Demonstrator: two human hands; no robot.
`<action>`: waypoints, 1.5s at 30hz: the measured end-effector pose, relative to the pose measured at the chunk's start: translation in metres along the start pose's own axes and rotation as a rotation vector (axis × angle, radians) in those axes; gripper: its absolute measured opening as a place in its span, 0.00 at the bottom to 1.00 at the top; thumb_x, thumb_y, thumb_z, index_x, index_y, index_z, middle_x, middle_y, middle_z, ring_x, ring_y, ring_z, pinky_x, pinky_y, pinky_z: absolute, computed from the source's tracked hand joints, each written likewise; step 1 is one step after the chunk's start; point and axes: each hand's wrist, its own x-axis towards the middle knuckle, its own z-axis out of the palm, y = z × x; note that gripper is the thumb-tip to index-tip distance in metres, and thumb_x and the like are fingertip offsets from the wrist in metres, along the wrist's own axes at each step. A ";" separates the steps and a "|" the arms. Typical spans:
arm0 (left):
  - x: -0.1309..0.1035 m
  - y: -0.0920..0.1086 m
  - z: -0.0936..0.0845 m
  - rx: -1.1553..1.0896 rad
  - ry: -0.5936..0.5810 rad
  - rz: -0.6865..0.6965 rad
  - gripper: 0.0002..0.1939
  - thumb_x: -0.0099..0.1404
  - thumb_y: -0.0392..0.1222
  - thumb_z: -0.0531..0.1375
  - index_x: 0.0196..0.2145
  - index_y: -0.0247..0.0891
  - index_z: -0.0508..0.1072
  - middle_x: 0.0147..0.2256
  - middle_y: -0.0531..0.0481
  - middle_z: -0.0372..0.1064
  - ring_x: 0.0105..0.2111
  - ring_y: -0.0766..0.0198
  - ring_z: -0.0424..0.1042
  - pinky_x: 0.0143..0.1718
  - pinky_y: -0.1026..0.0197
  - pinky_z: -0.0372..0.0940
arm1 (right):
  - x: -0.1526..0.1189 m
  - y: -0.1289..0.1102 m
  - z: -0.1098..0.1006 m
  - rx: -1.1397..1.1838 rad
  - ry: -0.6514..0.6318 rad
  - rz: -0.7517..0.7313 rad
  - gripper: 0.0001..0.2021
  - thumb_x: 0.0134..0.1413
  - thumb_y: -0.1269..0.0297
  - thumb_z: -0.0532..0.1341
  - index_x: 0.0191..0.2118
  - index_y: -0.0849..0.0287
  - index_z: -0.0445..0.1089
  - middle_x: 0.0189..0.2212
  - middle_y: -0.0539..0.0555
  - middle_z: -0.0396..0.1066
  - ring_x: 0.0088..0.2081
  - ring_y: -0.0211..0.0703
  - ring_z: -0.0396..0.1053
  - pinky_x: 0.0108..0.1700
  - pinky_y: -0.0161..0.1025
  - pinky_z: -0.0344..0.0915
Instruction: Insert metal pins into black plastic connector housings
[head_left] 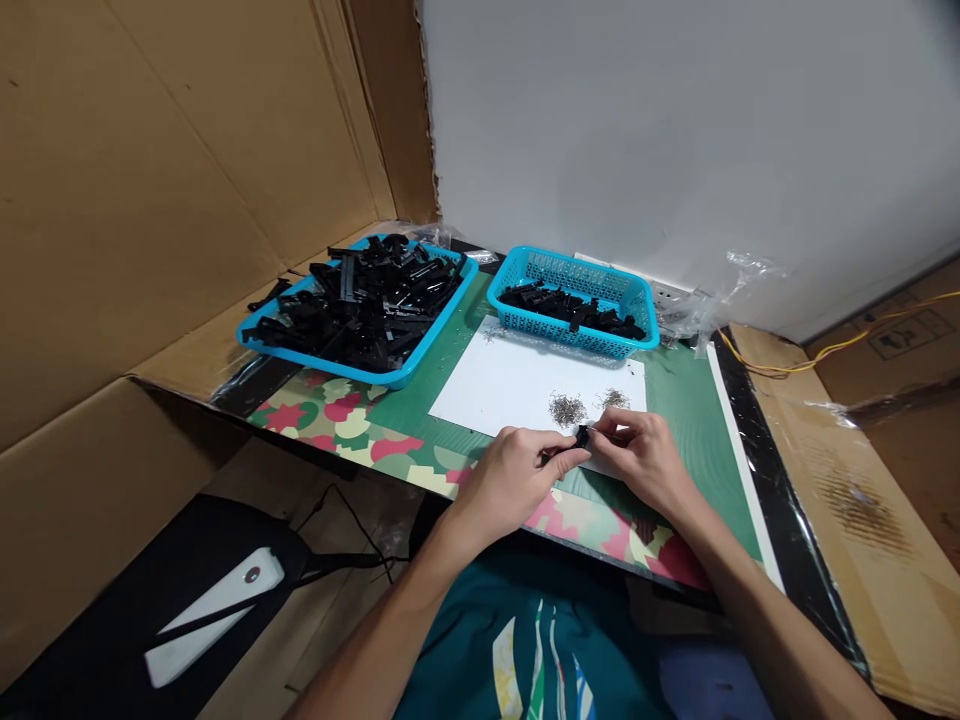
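My left hand [517, 470] is closed around a small black plastic part [582, 436], whose end sticks out past the thumb and forefinger. Close against that end, the fingers of my right hand [637, 450] are pinched together; what they hold is too small to make out. Just beyond the hands, a pile of tiny brownish metal pieces [567, 410] lies on a white sheet [487, 385]. A second, smaller pile of tiny metal pieces [615, 399] sits to its right, beside my right fingers.
A blue tray [397, 378] heaped with black plastic parts stands at the left. Behind the sheet is a blue perforated basket [570, 335] with more black parts. Cardboard [187, 150] walls the left side; clear plastic bags [690, 310] and a yellow cable [832, 345] lie at the right.
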 end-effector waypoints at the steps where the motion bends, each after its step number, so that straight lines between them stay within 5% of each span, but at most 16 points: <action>1: 0.000 0.000 0.000 0.006 -0.005 0.005 0.19 0.75 0.52 0.59 0.34 0.38 0.83 0.25 0.52 0.72 0.25 0.64 0.65 0.26 0.62 0.51 | 0.001 0.000 -0.001 0.025 -0.019 0.009 0.13 0.60 0.60 0.62 0.26 0.58 0.69 0.22 0.48 0.68 0.24 0.37 0.63 0.27 0.35 0.58; 11: -0.001 -0.005 0.001 -0.019 0.007 -0.044 0.19 0.74 0.55 0.60 0.43 0.40 0.85 0.31 0.49 0.80 0.29 0.60 0.72 0.27 0.63 0.59 | -0.001 -0.001 -0.018 -0.060 -0.111 0.072 0.11 0.61 0.61 0.63 0.37 0.61 0.83 0.28 0.54 0.80 0.29 0.45 0.74 0.30 0.38 0.64; 18: -0.003 -0.008 0.004 -0.014 0.023 -0.076 0.19 0.71 0.57 0.63 0.50 0.43 0.85 0.45 0.47 0.84 0.36 0.56 0.78 0.34 0.60 0.67 | -0.001 0.002 -0.022 -0.050 0.204 -0.209 0.11 0.67 0.62 0.62 0.44 0.53 0.83 0.49 0.58 0.80 0.50 0.53 0.77 0.52 0.48 0.72; 22: -0.002 -0.009 0.005 -0.016 0.021 -0.073 0.18 0.71 0.56 0.63 0.48 0.43 0.85 0.41 0.48 0.84 0.36 0.56 0.78 0.31 0.61 0.65 | -0.002 -0.003 -0.016 0.132 0.339 -0.088 0.09 0.65 0.60 0.65 0.39 0.57 0.81 0.39 0.58 0.82 0.41 0.50 0.80 0.47 0.47 0.76; 29: 0.000 -0.008 0.001 -0.040 0.018 -0.061 0.12 0.71 0.49 0.64 0.43 0.41 0.85 0.32 0.51 0.82 0.30 0.61 0.74 0.30 0.63 0.61 | 0.002 -0.003 0.002 0.365 0.257 0.042 0.13 0.63 0.54 0.67 0.35 0.60 0.75 0.31 0.56 0.80 0.32 0.47 0.80 0.37 0.42 0.78; 35: 0.002 -0.010 0.003 -0.091 0.031 -0.053 0.12 0.70 0.46 0.65 0.45 0.40 0.86 0.33 0.50 0.82 0.29 0.62 0.71 0.30 0.63 0.62 | 0.001 -0.002 0.002 0.176 0.275 -0.020 0.11 0.65 0.58 0.65 0.33 0.58 0.75 0.29 0.54 0.80 0.30 0.46 0.79 0.34 0.40 0.73; 45: 0.014 -0.015 0.000 -0.249 0.017 -0.052 0.17 0.71 0.49 0.63 0.31 0.34 0.82 0.25 0.50 0.73 0.26 0.65 0.65 0.28 0.64 0.57 | 0.001 -0.006 0.012 0.137 0.332 -0.052 0.10 0.65 0.59 0.64 0.33 0.57 0.74 0.29 0.54 0.80 0.30 0.45 0.79 0.35 0.41 0.73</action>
